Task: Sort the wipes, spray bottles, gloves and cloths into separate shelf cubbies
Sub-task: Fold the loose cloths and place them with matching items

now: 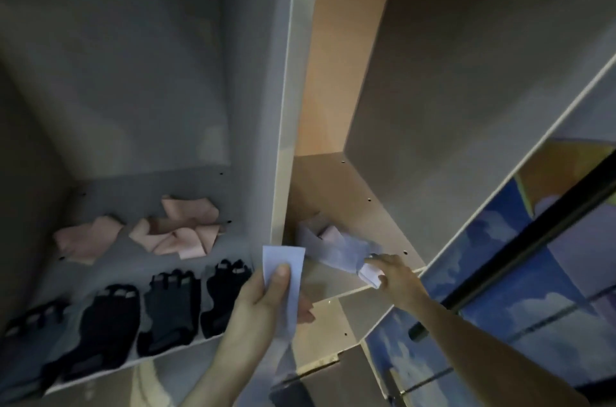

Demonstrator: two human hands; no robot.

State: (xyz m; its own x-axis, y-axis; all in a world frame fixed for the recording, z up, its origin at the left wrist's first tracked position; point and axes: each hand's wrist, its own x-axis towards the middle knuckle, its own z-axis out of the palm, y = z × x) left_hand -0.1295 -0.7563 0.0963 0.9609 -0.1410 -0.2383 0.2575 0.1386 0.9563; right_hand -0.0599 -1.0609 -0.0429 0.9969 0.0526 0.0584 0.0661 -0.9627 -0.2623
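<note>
My left hand [263,300] grips a pale blue wipe [283,270] in front of the white divider between two cubbies. My right hand [393,276] reaches into the right cubby and pinches the edge of a crumpled pale blue wipe [340,251] lying on its shelf. In the left cubby several dark gloves [166,310] lie in a row along the front edge. Behind them lie pink cloths [180,230], one [86,238] further left.
A white vertical divider [286,126] separates the two cubbies. The right cubby has an orange-lit side wall [320,73] and a shelf floor [333,193]. A blue patterned surface with a black bar [520,250] lies to the right. A lower shelf [330,333] shows below.
</note>
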